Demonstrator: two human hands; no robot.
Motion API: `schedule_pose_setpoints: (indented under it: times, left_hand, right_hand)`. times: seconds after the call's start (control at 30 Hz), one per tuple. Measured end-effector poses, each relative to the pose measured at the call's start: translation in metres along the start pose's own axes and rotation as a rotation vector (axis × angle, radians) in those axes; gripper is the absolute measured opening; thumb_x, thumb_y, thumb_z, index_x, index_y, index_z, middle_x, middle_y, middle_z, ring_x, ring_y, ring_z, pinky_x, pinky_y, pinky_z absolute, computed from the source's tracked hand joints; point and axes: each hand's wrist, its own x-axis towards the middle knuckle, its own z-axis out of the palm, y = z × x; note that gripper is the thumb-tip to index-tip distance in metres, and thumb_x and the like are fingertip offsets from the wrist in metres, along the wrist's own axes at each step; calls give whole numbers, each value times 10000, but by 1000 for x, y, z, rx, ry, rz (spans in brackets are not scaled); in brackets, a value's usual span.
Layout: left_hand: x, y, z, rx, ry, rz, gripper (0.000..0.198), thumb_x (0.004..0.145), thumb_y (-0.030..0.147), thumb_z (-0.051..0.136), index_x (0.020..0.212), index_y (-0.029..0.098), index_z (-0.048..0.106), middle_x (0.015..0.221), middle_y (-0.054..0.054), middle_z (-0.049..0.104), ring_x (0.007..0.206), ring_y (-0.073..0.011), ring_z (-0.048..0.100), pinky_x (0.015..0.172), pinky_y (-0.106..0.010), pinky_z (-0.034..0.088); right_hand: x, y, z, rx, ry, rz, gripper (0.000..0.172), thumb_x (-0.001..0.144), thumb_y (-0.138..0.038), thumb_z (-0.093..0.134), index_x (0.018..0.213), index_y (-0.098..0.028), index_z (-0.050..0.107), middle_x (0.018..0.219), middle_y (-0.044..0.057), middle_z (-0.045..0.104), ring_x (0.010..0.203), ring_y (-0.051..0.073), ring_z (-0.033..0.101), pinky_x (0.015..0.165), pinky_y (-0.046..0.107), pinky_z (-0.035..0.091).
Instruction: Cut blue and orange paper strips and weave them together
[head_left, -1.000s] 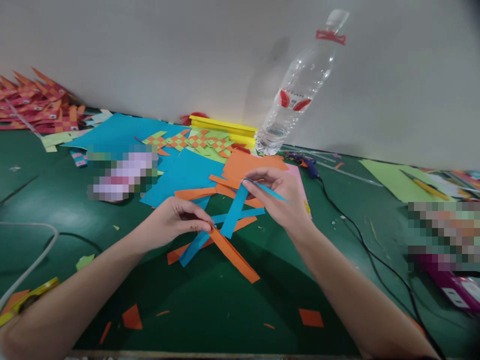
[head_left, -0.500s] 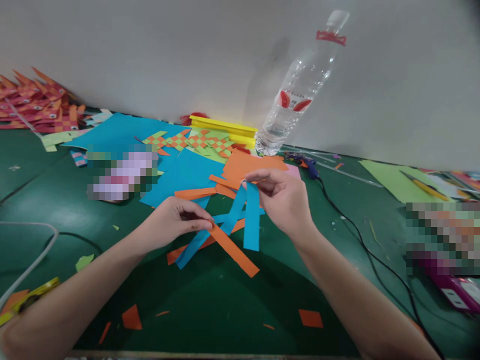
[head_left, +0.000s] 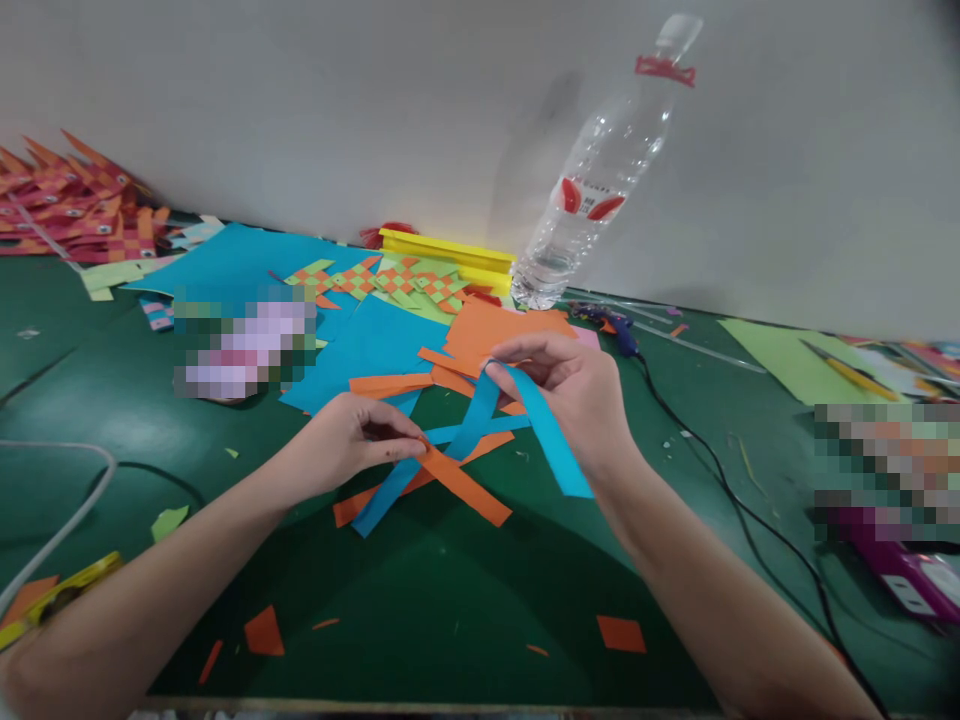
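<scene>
My left hand (head_left: 367, 435) pinches an orange paper strip (head_left: 469, 488) where it crosses blue strips at the left. My right hand (head_left: 562, 385) is closed, thumb and forefinger gripping a blue paper strip (head_left: 555, 440) that bends over at the fingertips. One leg of that strip slants down left across the orange one; the other hangs toward my right wrist. Beneath lie more crossing strips, among them a blue one (head_left: 379, 500) and an orange one (head_left: 391, 384). How the strips interlace at my left fingertips is partly hidden.
Behind my hands lie blue paper sheets (head_left: 367, 350), an orange sheet (head_left: 510, 325) and woven paper fish (head_left: 405, 280). A water bottle (head_left: 592, 190) leans on the wall. At right are a glue gun (head_left: 616, 328), its black cord (head_left: 705, 465) and a pencil (head_left: 851, 372). Orange scraps (head_left: 621, 633) lie in front.
The free leg of the blue strip in my right hand has swung right, toward the wrist. The orange strip's loose end has risen slightly. My left hand stays nearly still.
</scene>
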Motion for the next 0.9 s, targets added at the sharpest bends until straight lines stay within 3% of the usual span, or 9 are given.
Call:
schedule_pose_setpoints:
  times: [0.37, 0.9]
  left_hand:
    - [-2, 0, 1, -121, -19, 47, 137, 711, 334, 764, 723, 199, 753, 740, -45, 745, 699, -215, 703, 656, -286, 564]
    - [-3, 7, -1, -120, 7, 150, 53, 688, 256, 766, 651, 218, 757, 651, -39, 724, 599, -204, 683, 581, -271, 549]
  right_hand:
    - [2, 5, -6, -13, 6, -69, 167, 726, -279, 758, 869, -215, 700, 812, 13, 716, 606, 140, 662, 546, 299, 584]
    - [0, 6, -5, -40, 5, -64, 158, 743, -281, 740, 879, -211, 701, 799, 15, 703, 601, 139, 659, 517, 284, 566]
